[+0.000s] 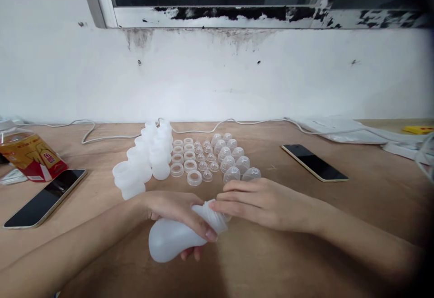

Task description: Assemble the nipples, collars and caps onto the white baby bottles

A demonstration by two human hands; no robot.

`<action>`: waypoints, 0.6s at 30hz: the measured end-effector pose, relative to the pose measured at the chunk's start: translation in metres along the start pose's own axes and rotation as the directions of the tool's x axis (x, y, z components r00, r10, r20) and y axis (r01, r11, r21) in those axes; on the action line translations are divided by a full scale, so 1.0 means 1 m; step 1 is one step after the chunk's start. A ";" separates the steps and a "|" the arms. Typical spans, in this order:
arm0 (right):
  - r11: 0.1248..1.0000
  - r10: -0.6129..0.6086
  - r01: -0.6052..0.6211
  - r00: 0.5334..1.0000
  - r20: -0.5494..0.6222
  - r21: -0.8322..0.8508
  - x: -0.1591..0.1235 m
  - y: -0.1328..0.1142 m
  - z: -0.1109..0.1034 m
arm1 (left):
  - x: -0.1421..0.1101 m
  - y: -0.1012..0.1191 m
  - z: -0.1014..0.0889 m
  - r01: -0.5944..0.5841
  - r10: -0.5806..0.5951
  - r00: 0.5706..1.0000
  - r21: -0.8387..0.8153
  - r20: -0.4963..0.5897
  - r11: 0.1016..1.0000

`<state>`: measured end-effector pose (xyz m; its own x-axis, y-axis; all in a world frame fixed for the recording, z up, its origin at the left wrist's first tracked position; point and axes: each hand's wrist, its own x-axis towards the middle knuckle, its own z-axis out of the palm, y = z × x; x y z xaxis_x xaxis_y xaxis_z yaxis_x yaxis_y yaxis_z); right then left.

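A frosted white baby bottle (171,240) lies tilted in my left hand (181,210), its rounded base toward the lower left. My left thumb lies along the bottle near its neck, and fingertips show underneath. My right hand (262,204) has its fingers closed over the ribbed neck end; its thumb and the very tip of the bottle are hidden. Just beyond stand rows of clear collar rings (194,178), small clear teats (207,174) and clear domed caps (232,174). More frosted bottle bodies (135,167) are grouped to their left.
A dark-screened phone (45,198) lies at left beside a drink bottle with a red and yellow label (34,155). Another phone (313,162) is at right. A white cable (200,131) runs along the wall, near a plastic bag (339,130) at the back right.
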<state>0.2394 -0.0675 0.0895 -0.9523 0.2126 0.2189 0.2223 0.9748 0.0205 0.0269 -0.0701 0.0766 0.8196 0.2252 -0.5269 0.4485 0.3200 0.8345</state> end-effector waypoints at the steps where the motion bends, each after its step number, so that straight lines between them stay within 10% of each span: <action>1: 0.999 -0.008 0.008 1.000 -0.016 -0.036 -0.001 0.001 0.000 | 0.001 -0.002 -0.002 -0.019 0.019 1.000 -0.043 -0.006 0.999; 5: 1.000 0.000 0.001 0.998 -0.055 0.014 -0.001 -0.001 0.000 | 0.001 -0.004 0.003 -0.030 0.029 0.999 -0.028 -0.045 0.999; 7: 0.982 0.113 -0.107 0.993 -0.028 0.158 0.001 -0.006 -0.002 | -0.002 0.000 0.012 -0.067 0.117 0.964 0.207 -0.237 0.976; 11: 0.857 0.298 -0.310 0.950 0.096 0.412 0.005 -0.014 -0.003 | -0.005 0.006 0.029 0.076 0.439 0.699 0.669 -0.565 0.739; 14: 0.801 0.333 -0.341 0.937 0.106 0.492 0.006 -0.011 0.002 | -0.002 0.002 0.033 0.296 0.510 0.582 0.749 -0.634 0.593; 18: 0.885 0.214 -0.196 0.977 0.005 0.422 0.000 -0.003 0.010 | -0.001 -0.006 0.028 0.332 0.467 0.611 0.742 -0.640 0.583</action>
<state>0.2364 -0.0700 0.0796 -0.8837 0.4166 0.2133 0.2951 0.8497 -0.4369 0.0334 -0.0979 0.0772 0.4817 0.8756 -0.0353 0.7978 -0.4215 0.4311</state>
